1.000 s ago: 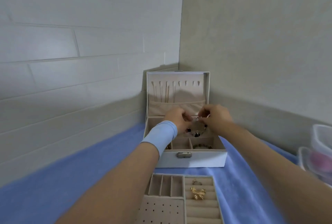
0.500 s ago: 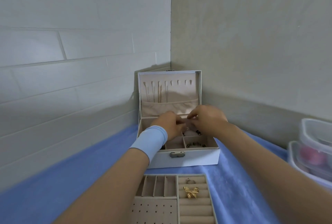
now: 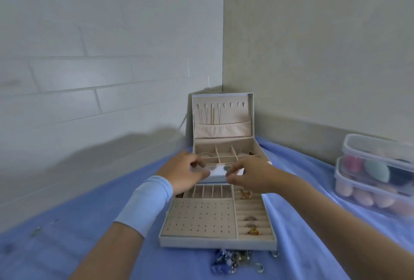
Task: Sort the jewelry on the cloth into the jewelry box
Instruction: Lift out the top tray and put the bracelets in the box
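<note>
Both hands have drawn back out of the jewelry box (image 3: 224,143) compartments to its front wall. The left hand (image 3: 186,172) and right hand (image 3: 253,176) are there with fingers loosely curled, and blur hides whether they pinch anything. The beaded bracelet (image 3: 249,153) they held seems left in the right rear compartment, so the heap of jewelry (image 3: 235,259) on the blue cloth (image 3: 67,246), against the tray's (image 3: 201,242) near edge, is likely next.

Jewelry box (image 3: 224,143) front wall mostly hidden behind left hand (image 3: 186,173) and right hand (image 3: 251,176); both motion-blurred, grip unclear. Jewelry heap (image 3: 233,259) well in front of box: blurred, pieces indistinguishable. Plastic containers (image 3: 380,174) right of box: cut by frame edge.
</note>
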